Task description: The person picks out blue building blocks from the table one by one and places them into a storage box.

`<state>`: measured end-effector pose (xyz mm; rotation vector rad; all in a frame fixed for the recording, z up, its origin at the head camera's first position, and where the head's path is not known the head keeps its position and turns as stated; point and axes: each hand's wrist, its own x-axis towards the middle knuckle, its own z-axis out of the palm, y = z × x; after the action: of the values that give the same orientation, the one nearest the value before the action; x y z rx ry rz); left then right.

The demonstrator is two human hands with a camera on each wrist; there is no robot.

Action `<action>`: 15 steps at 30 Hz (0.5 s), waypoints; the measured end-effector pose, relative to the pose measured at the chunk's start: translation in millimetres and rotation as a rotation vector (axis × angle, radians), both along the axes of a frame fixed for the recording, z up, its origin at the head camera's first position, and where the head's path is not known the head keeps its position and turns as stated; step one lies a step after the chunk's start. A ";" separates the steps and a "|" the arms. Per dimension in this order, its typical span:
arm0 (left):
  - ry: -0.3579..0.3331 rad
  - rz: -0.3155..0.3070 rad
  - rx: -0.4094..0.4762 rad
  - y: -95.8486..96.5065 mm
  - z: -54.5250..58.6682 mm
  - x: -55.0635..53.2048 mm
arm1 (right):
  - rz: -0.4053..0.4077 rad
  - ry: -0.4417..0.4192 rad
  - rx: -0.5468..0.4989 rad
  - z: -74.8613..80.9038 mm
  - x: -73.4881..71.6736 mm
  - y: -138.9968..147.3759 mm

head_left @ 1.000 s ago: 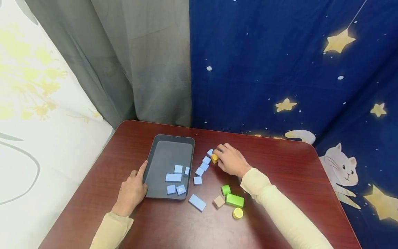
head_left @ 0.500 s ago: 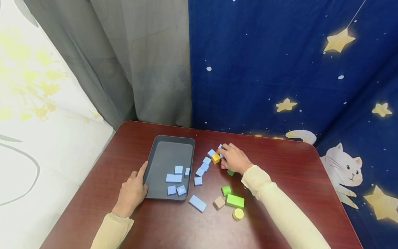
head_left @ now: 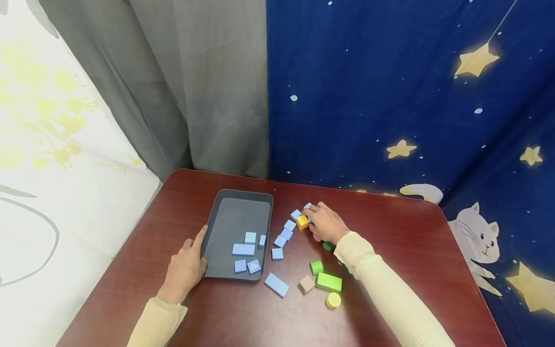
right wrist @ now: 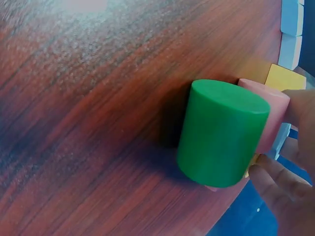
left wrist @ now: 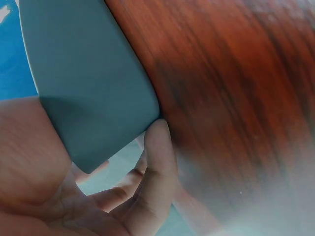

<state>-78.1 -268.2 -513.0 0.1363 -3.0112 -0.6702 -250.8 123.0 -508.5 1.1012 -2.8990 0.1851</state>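
My left hand (head_left: 186, 260) holds the grey tray (head_left: 236, 212) by its left side, index finger along the rim and thumb by the near corner. In the left wrist view, a fingertip (left wrist: 158, 132) touches the tray wall (left wrist: 93, 73). Several light blue blocks (head_left: 243, 249) lie in the tray. My right hand (head_left: 327, 223) pinches a light blue block (head_left: 308, 206), mostly hidden by the fingers, at the far end of a row of blue blocks (head_left: 286, 234). Close by are a yellow cube (head_left: 302, 222), a pink cylinder (right wrist: 270, 110) and a dark green cylinder (right wrist: 221, 135).
Nearer on the brown table (head_left: 381, 231) lie a long blue block (head_left: 276, 285), a wooden cube (head_left: 307, 284), a bright green block (head_left: 328, 282), a green rounded block (head_left: 316, 267) and a yellow cylinder (head_left: 333, 300). Curtains (head_left: 325, 96) hang behind the table.
My right hand has let go of the yellow cube and shifted slightly right to the blue block. Pink and green cylinders now show beneath it. My left hand stays on the tray.
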 end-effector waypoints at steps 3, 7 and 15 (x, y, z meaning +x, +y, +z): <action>0.005 -0.003 0.001 0.2 0.1 0.2 | 0.005 0.010 -0.002 -0.7 -0.7 0.6; 0.005 -0.004 0.004 0.6 0.6 0.2 | 0.007 0.013 0.001 -0.6 -1.0 1.6; -0.011 0.001 0.006 0.8 1.1 0.4 | 0.015 0.019 -0.014 -2.3 -1.2 3.3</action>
<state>-77.8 -267.4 -511.9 0.1422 -3.0200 -0.6807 -252.0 126.3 -510.8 1.1168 -2.8693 0.1939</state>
